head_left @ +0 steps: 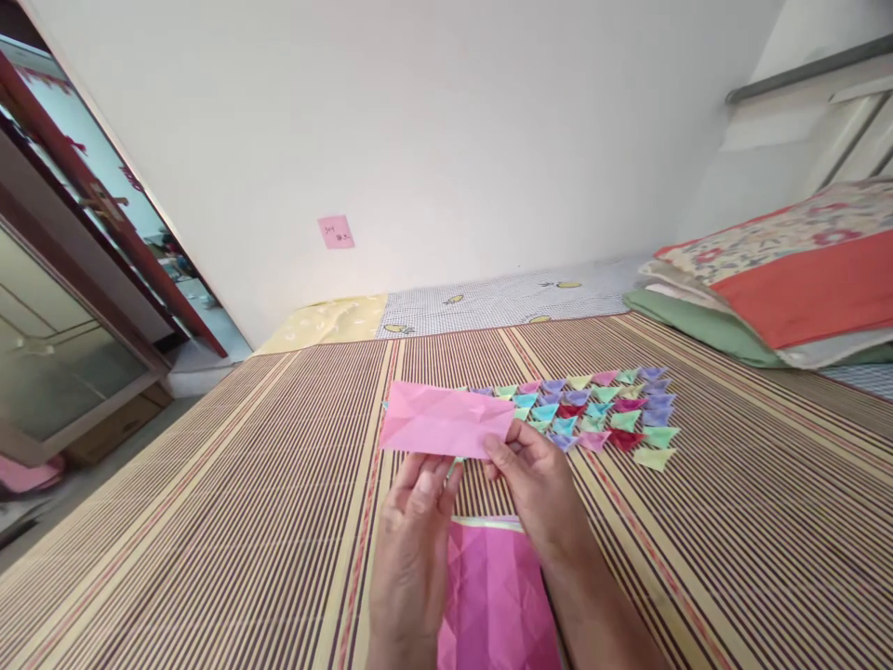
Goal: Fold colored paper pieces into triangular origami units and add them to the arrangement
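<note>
A creased sheet of pink paper (439, 417), a long rectangle, is held up above the striped mat. My right hand (540, 484) pinches its lower right corner, with the thumb in front. My left hand (417, 526) has its curled fingers at the lower edge, and the fingertips are partly hidden behind the paper. Below, between my forearms, lies a stack of creased magenta paper (495, 596) with paler sheets showing at its top edge. Several rows of small folded paper pieces (586, 411) in many colours lie beyond my right hand; the pink paper may cover some.
The striped mat (230, 521) spreads under everything, up to a patterned cloth (481, 304) along the white wall (488, 140). Folded bedding (802, 288) is piled at the right. A pink note (336, 232) is on the wall. An open doorway (185, 251) is at the left.
</note>
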A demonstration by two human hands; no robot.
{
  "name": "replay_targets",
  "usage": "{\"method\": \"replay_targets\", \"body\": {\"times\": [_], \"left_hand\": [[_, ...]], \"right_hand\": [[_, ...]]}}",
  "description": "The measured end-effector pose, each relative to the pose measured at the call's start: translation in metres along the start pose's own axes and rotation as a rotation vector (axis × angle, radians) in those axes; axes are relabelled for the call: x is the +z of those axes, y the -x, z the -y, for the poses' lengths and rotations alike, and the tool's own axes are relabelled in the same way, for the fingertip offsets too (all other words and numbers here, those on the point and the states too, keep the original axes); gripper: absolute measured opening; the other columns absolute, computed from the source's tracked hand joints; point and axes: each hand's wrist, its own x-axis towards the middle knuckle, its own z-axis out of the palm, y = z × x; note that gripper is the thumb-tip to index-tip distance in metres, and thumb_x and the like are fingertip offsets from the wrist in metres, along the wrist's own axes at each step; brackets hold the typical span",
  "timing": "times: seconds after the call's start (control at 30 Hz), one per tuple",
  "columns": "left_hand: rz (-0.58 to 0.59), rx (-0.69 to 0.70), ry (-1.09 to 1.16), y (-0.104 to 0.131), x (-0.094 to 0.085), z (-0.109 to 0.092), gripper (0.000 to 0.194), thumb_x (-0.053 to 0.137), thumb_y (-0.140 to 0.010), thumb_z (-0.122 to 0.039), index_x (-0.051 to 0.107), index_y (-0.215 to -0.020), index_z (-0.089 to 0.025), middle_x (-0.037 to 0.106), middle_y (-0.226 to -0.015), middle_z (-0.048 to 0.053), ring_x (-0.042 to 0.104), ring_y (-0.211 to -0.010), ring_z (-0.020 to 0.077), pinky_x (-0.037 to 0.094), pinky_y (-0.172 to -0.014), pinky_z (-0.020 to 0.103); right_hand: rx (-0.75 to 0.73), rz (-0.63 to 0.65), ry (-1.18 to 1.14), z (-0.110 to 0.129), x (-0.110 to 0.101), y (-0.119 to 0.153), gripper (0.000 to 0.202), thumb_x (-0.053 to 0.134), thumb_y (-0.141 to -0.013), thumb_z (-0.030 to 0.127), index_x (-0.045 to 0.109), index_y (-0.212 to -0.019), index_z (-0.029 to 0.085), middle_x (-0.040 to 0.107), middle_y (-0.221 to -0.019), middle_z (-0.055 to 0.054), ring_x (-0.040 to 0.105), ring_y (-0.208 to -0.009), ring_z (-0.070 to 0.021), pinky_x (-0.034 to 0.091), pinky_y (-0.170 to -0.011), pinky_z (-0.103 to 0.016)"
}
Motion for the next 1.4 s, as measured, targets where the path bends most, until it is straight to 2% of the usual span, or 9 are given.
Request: {"method": "replay_targets", "body": {"times": [0.13, 0.23, 0.37, 0.53, 0.73, 1.03, 1.23, 1.33, 1.4], "left_hand": [[-0.185, 0.038, 0.031, 0.001, 0.009, 0.01, 0.018, 0.074, -0.091, -0.02, 0.076, -0.108, -0.015, 0.079, -0.113, 0.015, 0.073, -0.116, 0.0289, 0.058, -0.103, 0.042], [-0.251, 0.052, 0.026, -0.002, 0.005, 0.004, 0.019, 0.066, -0.095, -0.013, 0.073, -0.112, -0.013, 0.079, -0.111, 0.016, 0.075, -0.11, 0.0268, 0.061, -0.098, 0.041], [-0.241, 0.023, 0.039, -0.003, 0.003, 0.0, 0.022, 0.065, -0.094, -0.007, 0.072, -0.114, -0.013, 0.08, -0.105, 0.014, 0.077, -0.104, 0.0252, 0.061, -0.098, 0.042], [-0.156, -0.047, 0.142, -0.001, 0.01, 0.002, 0.028, 0.066, -0.09, -0.002, 0.073, -0.114, -0.013, 0.081, -0.096, 0.013, 0.077, -0.106, 0.0281, 0.062, -0.097, 0.042], [-0.248, -0.043, 0.159, 0.0, 0.015, 0.0, 0.027, 0.06, -0.096, -0.004, 0.071, -0.118, -0.013, 0.082, -0.097, 0.012, 0.08, -0.097, 0.0243, 0.064, -0.093, 0.038], [-0.36, -0.035, 0.154, -0.001, 0.02, -0.001, 0.033, 0.053, -0.099, 0.0, 0.067, -0.126, -0.012, 0.081, -0.103, 0.013, 0.079, -0.101, 0.0237, 0.063, -0.095, 0.038], [-0.346, -0.015, 0.129, -0.003, 0.017, 0.001, 0.032, 0.055, -0.099, -0.003, 0.067, -0.127, -0.013, 0.081, -0.103, 0.013, 0.079, -0.102, 0.024, 0.064, -0.093, 0.038], [-0.326, 0.031, 0.089, -0.004, 0.013, 0.002, 0.034, 0.059, -0.097, -0.003, 0.067, -0.128, -0.015, 0.08, -0.109, 0.013, 0.078, -0.104, 0.0244, 0.064, -0.093, 0.039], [-0.322, 0.055, 0.068, -0.005, 0.01, 0.002, 0.036, 0.06, -0.096, -0.002, 0.067, -0.129, -0.016, 0.079, -0.112, 0.013, 0.077, -0.106, 0.0243, 0.063, -0.095, 0.039]], "right_hand": [[0.087, 0.142, -0.064, -0.003, 0.02, 0.012, 0.028, 0.077, -0.085, 0.04, 0.062, -0.074, 0.019, 0.056, -0.064, 0.003, 0.052, -0.058, -0.0125, 0.044, -0.055, -0.024], [0.1, 0.2, -0.068, -0.005, 0.023, 0.014, 0.023, 0.075, -0.087, 0.038, 0.063, -0.08, 0.019, 0.058, -0.07, 0.002, 0.053, -0.063, -0.0135, 0.045, -0.058, -0.025], [0.008, 0.071, 0.023, -0.006, 0.016, 0.011, 0.027, 0.072, -0.091, 0.039, 0.059, -0.076, 0.02, 0.051, -0.068, 0.004, 0.046, -0.062, -0.0119, 0.038, -0.056, -0.023], [-0.035, 0.034, 0.054, -0.003, 0.01, 0.009, 0.03, 0.068, -0.093, 0.039, 0.055, -0.073, 0.02, 0.046, -0.066, 0.005, 0.042, -0.06, -0.0112, 0.035, -0.055, -0.024], [-0.02, 0.08, 0.035, -0.002, 0.014, 0.012, 0.029, 0.068, -0.093, 0.037, 0.054, -0.073, 0.02, 0.044, -0.064, 0.006, 0.039, -0.057, -0.0106, 0.033, -0.051, -0.023], [0.008, 0.152, 0.051, 0.0, 0.014, 0.013, 0.021, 0.071, -0.091, 0.037, 0.062, -0.083, 0.02, 0.055, -0.071, 0.003, 0.05, -0.064, -0.0124, 0.042, -0.057, -0.023], [0.044, 0.149, 0.045, -0.003, 0.015, 0.012, 0.019, 0.071, -0.089, 0.035, 0.061, -0.082, 0.02, 0.053, -0.069, 0.004, 0.05, -0.062, -0.0126, 0.042, -0.055, -0.023], [-0.022, 0.13, 0.112, -0.004, 0.013, 0.011, 0.009, 0.067, -0.092, 0.029, 0.065, -0.097, 0.021, 0.061, -0.079, 0.001, 0.06, -0.073, -0.0157, 0.05, -0.065, -0.026], [-0.145, 0.107, 0.22, -0.002, 0.009, 0.009, 0.021, 0.061, -0.094, 0.022, 0.066, -0.115, 0.024, 0.067, -0.095, -0.002, 0.065, -0.087, -0.0184, 0.054, -0.079, -0.031]]}}
